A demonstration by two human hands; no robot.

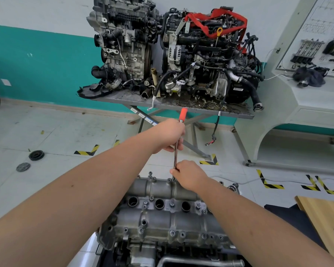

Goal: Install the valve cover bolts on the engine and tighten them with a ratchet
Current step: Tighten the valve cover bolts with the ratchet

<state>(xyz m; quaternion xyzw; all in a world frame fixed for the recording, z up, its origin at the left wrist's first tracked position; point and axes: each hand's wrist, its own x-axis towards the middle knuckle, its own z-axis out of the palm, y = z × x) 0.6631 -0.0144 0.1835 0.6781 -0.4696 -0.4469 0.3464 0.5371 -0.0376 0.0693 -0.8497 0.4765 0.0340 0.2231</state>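
Valve cover (162,218) lies nearest us, low in the middle, several bolts already seated along its near edge. At its far edge our right hand (189,175) curls round the lower end of the ratchet (175,157), steadying it on a bolt. Farther out, our left hand (169,135) grips the shaft below the red handle (182,114). We judge tightening is under way; next, swing the handle.

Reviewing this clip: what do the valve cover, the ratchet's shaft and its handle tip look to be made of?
Valve cover: likely cast aluminium, going by its dull grey, slightly rough, unpainted surface with grime.
Ratchet: the shaft looks like steel, thin, dark and glossy, possibly plated.
Handle grip: probably plastic or rubber, a matte, uniform orange-red.
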